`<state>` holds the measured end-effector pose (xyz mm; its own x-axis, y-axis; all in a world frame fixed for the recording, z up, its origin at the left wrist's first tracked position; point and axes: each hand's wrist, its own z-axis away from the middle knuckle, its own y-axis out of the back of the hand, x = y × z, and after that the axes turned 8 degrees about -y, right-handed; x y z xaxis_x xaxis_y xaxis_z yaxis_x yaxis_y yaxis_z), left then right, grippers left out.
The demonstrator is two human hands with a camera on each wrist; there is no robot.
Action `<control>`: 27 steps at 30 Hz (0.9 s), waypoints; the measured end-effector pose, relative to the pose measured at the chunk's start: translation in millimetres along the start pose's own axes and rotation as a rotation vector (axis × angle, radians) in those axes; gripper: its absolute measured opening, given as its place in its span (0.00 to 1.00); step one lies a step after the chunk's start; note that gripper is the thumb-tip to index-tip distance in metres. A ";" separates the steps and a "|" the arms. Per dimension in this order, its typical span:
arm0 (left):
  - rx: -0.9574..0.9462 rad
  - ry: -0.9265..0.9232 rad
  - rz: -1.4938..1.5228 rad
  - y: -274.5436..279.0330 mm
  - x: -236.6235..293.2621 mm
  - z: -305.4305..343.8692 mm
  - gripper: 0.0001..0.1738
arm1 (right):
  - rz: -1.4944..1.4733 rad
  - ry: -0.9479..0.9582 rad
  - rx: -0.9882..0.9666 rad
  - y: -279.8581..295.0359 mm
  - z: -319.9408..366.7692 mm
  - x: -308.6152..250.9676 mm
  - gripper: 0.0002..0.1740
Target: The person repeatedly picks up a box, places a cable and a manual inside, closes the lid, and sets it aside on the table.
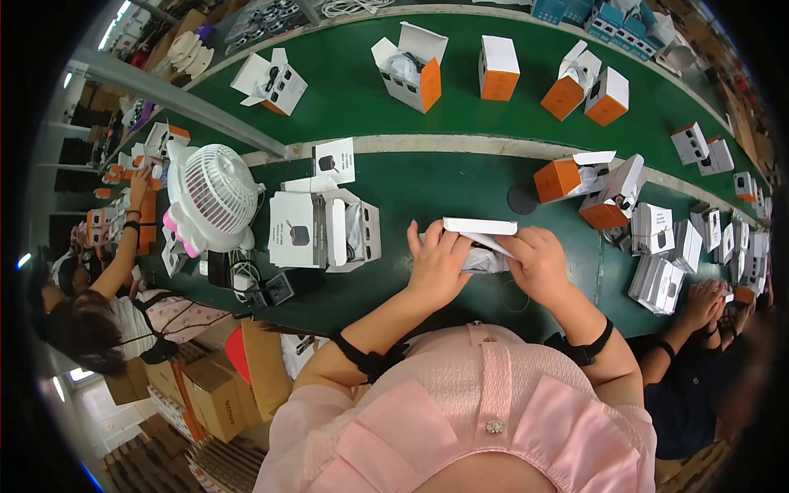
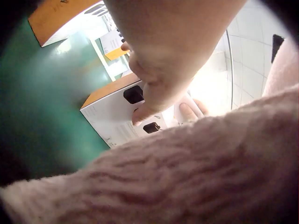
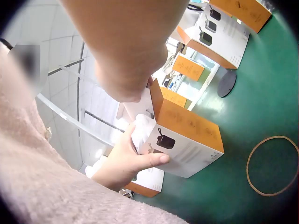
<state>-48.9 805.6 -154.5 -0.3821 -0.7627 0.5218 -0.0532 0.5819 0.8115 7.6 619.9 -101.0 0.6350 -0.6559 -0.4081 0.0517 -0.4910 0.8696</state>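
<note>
An opened white and orange carton (image 3: 187, 135) with pictures of a small black device on its side stands in front of the person. Its white lid (image 1: 479, 226) is raised, and white wrapping (image 1: 485, 260) shows inside. The left hand (image 1: 440, 267) grips the carton's left side; in the right wrist view its thumb (image 3: 156, 160) lies across the printed face. At the carton's right, the right hand (image 1: 538, 263) pinches the white flap by the lid, with its fingertips partly hidden in the right wrist view.
Left of the carton are white printed boxes (image 1: 300, 230) and a white fan (image 1: 212, 197). Open cartons (image 1: 612, 193) and stacked booklets (image 1: 657, 283) lie to the right, near a dark disc (image 1: 521, 199) and a rubber band (image 3: 272, 165). More cartons line the green belt (image 1: 337, 99) behind.
</note>
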 end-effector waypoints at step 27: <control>0.000 0.040 -0.089 2.3 1.2 10.1 0.31 | 0.172 -0.020 -0.227 -10.4 -35.6 -13.7 0.03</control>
<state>-58.8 808.9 -154.7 -0.3385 -0.8220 0.4580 -0.0849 0.5114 0.8551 25.8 654.3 -94.6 0.6341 -0.7308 -0.2527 0.1176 -0.2319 0.9656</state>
